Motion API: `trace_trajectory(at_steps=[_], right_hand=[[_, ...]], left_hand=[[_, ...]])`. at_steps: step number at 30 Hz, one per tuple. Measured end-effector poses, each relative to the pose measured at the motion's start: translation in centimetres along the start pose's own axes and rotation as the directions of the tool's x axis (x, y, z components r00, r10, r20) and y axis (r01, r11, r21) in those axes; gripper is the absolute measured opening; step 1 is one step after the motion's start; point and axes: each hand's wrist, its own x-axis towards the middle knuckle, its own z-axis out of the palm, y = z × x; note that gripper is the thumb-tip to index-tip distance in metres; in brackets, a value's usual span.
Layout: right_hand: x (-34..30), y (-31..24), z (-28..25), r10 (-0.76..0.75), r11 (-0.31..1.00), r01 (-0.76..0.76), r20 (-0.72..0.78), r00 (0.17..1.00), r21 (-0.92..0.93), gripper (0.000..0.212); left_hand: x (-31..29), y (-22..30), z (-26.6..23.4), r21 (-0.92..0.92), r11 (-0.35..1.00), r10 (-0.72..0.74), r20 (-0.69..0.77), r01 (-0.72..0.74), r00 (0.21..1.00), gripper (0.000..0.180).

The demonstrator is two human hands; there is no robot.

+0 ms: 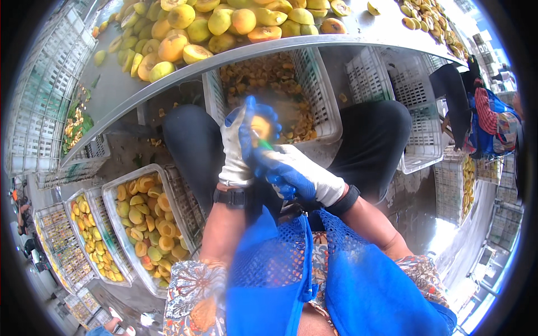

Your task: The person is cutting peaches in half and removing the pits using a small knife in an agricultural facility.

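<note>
Blue-and-white gloves (234, 162) on, my left hand (240, 137) grasps a fruit (260, 127). My right hand (300, 172) grips a green tool (265, 145).

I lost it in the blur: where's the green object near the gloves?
In the head view, the green object is just above centre, slightly left, between the gloved right hand and the yellow fruit piece.

A gloved left hand (236, 147) cradles a yellow fruit (260, 126) as the right hand (305, 172), also gloved, holds a blurred green tool (264, 145) before a pale crate (329, 106) of scraps (252, 75) and a metal table (361, 28) piled with cut fruit (221, 23).
</note>
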Motion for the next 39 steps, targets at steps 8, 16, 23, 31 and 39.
trace_trajectory(at_steps=[8,16,23,31,39], right_hand=[[0.0,0.5,-1.8,0.168,0.937,-0.212,0.175,0.97,0.278,0.032],[1.3,3.2,-3.3,0.032,0.637,-0.4,0.496,0.868,0.659,0.036],[0.1,0.4,-3.6,-0.2,0.743,-0.123,0.393,0.898,0.658,0.04],[3.1,-1.4,-7.2,-0.431,0.636,0.033,-0.32,0.844,-0.771,0.037],[4.1,0.9,-7.5,-0.285,0.647,-0.081,-0.34,0.896,-0.758,0.041]], left_hand=[[0.3,-0.6,-0.3,0.014,0.999,-0.037,0.131,0.036,0.991,0.039],[0.6,-0.8,0.4,0.007,0.985,-0.17,0.158,0.171,0.973,0.037],[3.9,-2.1,-1.8,-0.655,0.737,-0.134,0.098,0.165,0.986,0.049],[3.1,0.8,-1.5,-0.712,0.693,-0.023,0.137,0.114,0.99,0.051],[-5.8,11.6,-9.1,0.046,0.853,0.511,-0.278,-0.52,0.814,0.042]])
